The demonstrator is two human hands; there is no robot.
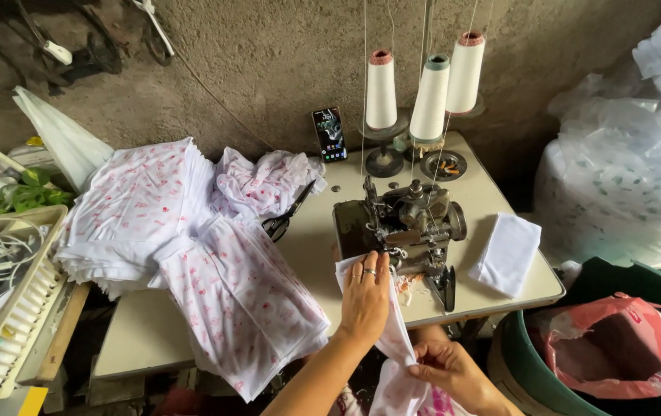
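The tabletop [322, 254] fills the middle of the frame, pale and worn. Across its left half lies a stack of white fabric with pink print [137, 208], spilling toward the lower centre. Right of centre stands the dark sewing machine [403, 223], with three thread cones [430, 96] above it. A folded white cloth [507, 253] lies at the tabletop's right edge, black scissors [284, 219] left of the machine. The white fabric piece [396, 339] I work on runs lengthwise from the machine's foot down toward the lower centre. My left hand [365, 296], nearer the machine, lies flat on its upper end, fingers together. My right hand [442, 366], below, has its fingers pinched on the lower end.
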